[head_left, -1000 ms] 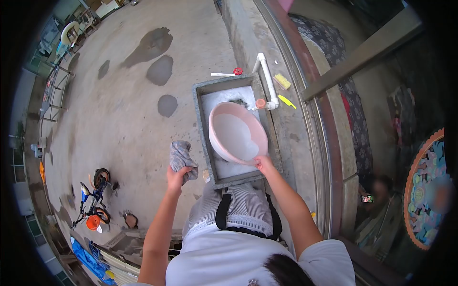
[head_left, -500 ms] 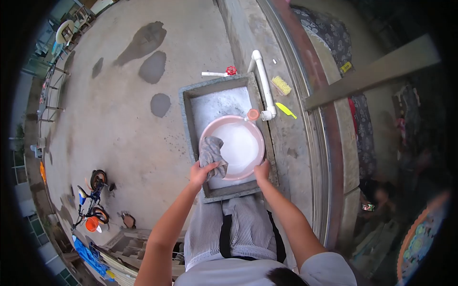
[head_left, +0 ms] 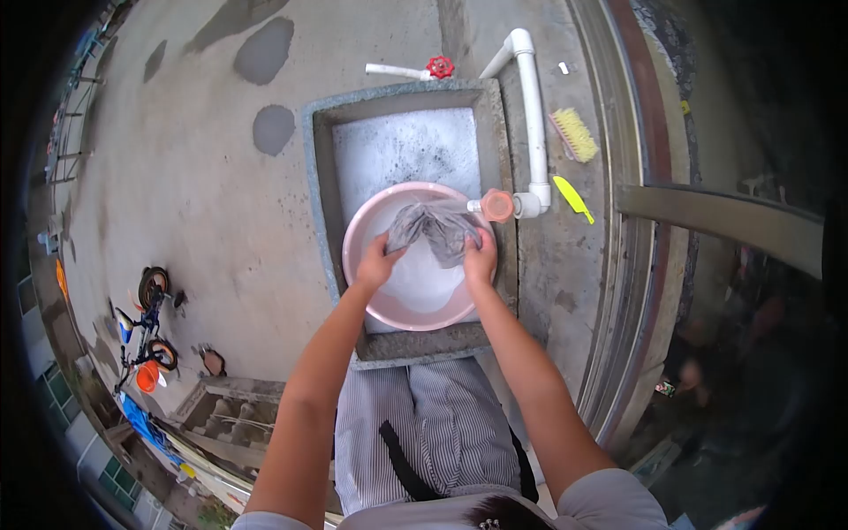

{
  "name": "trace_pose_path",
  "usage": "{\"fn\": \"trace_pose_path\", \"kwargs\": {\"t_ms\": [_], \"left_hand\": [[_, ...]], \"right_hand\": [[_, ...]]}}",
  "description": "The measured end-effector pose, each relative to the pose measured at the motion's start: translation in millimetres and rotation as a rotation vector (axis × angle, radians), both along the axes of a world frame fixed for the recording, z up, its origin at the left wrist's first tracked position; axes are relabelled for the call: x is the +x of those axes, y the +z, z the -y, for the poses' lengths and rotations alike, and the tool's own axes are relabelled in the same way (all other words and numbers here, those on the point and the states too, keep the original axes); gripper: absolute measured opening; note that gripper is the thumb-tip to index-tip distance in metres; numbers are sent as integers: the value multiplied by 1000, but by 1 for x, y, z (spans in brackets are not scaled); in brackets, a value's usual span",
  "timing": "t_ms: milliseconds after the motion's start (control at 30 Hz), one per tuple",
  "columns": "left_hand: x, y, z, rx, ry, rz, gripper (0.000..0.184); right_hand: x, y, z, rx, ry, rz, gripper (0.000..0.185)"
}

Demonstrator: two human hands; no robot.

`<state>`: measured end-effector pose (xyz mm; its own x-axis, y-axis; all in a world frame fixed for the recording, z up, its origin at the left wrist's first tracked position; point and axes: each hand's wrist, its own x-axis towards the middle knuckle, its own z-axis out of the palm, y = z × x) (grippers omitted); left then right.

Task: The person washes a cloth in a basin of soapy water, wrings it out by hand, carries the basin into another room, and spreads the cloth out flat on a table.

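A wet grey cloth (head_left: 446,238) is stretched between my two hands over a pink basin (head_left: 353,234). My left hand (head_left: 380,261) is closed on the cloth's left end, and my right hand (head_left: 480,256) grips the right end. Whitish water (head_left: 406,291) lies in the basin below. The basin sits inside a stone sink (head_left: 320,194), whose floor is covered with foamy water (head_left: 406,146). Right beside the cloth, an orange-handled tap (head_left: 496,206) reaches over the basin's rim.
White pipe (head_left: 533,124) runs along the sink's right side. On the ledge lie a yellow-bristled brush (head_left: 575,135) and a bright yellow-green knife-shaped tool (head_left: 574,200). Beyond the sink is a red valve wheel (head_left: 439,68). A small bike (head_left: 146,322) stands at the left.
My right hand has left the basin's rim and taken hold of the cloth. The cloth has moved from the basin's left side to its middle and is spread wider. My view has come closer.
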<state>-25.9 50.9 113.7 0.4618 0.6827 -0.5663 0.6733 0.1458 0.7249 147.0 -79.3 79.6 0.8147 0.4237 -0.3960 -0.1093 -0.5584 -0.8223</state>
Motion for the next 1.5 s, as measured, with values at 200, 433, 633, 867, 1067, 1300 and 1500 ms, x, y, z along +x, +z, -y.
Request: {"fn": "trace_pose_path", "kwargs": {"t_ms": [200, 433, 633, 867, 1067, 1300, 1500], "left_hand": [[-12, -2, -17, 132, -12, 117, 45], [10, 3, -22, -129, 108, -10, 56], [42, 51, -21, 382, -165, 258, 88], [58, 61, -38, 116, -154, 156, 49], [68, 55, -36, -216, 12, 311, 27], [92, 63, -40, -629, 284, 430, 24], [89, 32, -36, -616, 268, 607, 20]], "right_hand": [[0, 48, -4, 93, 187, -3, 22], [-2, 35, -47, 193, -17, -351, 27], [13, 50, -97, 197, 176, -617, 38], [49, 80, -82, 149, 455, -745, 56], [78, 40, -46, 25, 745, -256, 40], [78, 79, -60, 349, 75, -575, 27], [76, 72, -62, 283, -31, -544, 27]]}}
